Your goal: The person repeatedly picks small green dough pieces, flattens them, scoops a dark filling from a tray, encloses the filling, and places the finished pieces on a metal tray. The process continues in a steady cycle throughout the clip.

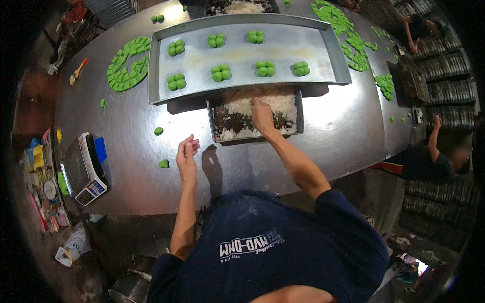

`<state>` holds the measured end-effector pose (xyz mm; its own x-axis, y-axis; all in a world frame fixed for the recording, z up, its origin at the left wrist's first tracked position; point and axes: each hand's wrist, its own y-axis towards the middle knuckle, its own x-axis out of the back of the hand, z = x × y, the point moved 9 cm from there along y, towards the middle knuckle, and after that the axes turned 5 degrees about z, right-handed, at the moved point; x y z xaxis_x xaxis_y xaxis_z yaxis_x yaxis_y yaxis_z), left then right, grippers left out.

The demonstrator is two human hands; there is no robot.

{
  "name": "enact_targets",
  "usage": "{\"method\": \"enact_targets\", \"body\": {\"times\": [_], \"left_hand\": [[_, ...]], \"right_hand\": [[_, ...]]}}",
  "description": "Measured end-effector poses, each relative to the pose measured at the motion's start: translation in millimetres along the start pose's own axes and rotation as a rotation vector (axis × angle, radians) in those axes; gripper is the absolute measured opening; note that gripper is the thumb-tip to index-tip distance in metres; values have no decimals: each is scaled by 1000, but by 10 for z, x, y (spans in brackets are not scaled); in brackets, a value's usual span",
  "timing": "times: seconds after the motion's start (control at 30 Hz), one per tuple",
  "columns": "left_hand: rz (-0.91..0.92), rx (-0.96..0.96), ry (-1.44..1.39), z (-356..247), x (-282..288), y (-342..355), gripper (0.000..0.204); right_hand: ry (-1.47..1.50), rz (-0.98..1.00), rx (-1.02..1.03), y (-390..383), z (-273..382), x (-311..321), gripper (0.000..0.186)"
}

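Note:
My right hand [262, 116] reaches into a dark rectangular pan [300, 113] holding white, crumbly shreds [237, 101]. Its fingers are closed, and a small bit of green dough [251, 103] shows at the fingertips. My left hand [187, 157] hovers over the metal table, left of the pan, with loosely curled fingers partly apart and nothing visible in them. Beside it on the table lie two loose green dough pieces [163, 163]. Behind the pan, a large metal tray [242, 53] carries several clusters of green dough balls [221, 72], spaced in two rows.
Rings of cut green dough pieces [121, 65] lie left of the tray, with more [348, 40] at right. A brush [77, 73] and a digital scale [87, 169] sit at left. A second pan [242, 7] stands at the back. Other people [434, 156] are at right.

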<state>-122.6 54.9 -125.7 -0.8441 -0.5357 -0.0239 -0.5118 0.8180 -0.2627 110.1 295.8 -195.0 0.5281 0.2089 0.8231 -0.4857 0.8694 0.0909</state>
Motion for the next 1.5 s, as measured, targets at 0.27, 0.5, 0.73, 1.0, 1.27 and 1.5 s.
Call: {"method": "enact_targets", "body": {"times": [0.27, 0.5, 0.73, 1.0, 1.27, 1.5], "left_hand": [[-96, 25, -24, -21, 308, -167, 36], [-130, 82, -81, 147, 402, -314, 36], [-88, 23, -93, 93, 331, -325, 36], [-101, 38, -78, 122, 443, -447, 36], [-56, -28, -2, -148, 292, -195, 35], [278, -155, -81, -383, -838, 347, 41]], "right_hand": [[430, 337, -190, -274, 24, -217, 23], [134, 364, 0, -26, 66, -130, 33], [-474, 307, 127, -112, 724, -653, 38], [157, 324, 10, 91, 462, -92, 33], [396, 283, -165, -59, 89, 158, 30], [1290, 419, -440, -325, 307, -27, 49]]}}
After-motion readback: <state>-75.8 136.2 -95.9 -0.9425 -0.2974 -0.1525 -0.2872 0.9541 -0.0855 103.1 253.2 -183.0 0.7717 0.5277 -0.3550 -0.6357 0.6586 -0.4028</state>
